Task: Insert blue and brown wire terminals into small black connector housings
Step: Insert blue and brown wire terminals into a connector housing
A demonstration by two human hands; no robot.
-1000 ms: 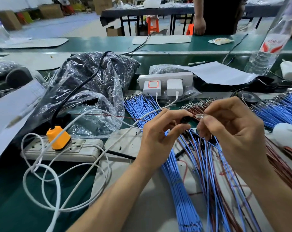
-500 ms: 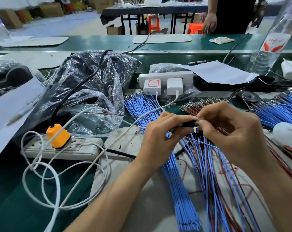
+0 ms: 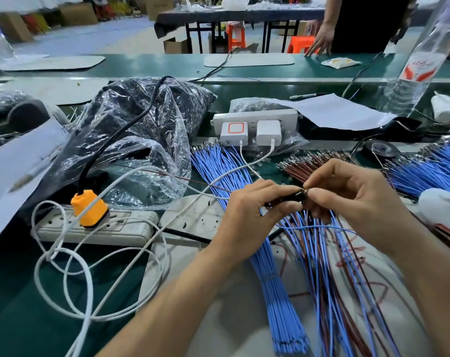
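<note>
My left hand (image 3: 252, 210) pinches a small black connector housing (image 3: 292, 196) between thumb and fingers. My right hand (image 3: 352, 202) pinches a wire terminal (image 3: 306, 192) at the housing's right end; a blue wire (image 3: 319, 228) loops away below it. A thin brown wire (image 3: 182, 179) trails left from the housing. A bundle of blue wires (image 3: 244, 210) lies under my hands, with brown wires (image 3: 309, 163) behind and mixed blue and brown wires (image 3: 347, 292) below my right hand.
A plastic bag of black parts (image 3: 141, 140) lies at left. A power strip (image 3: 97, 226) with an orange plug (image 3: 88, 208) and white cables (image 3: 90, 279) sits front left. Two white chargers (image 3: 249, 132) stand behind. More blue wires (image 3: 425, 171) lie right. A person stands at the far table.
My hands have closed together and dropped slightly; the terminal in my right hand now meets the housing's end. The person at the back has shifted right.
</note>
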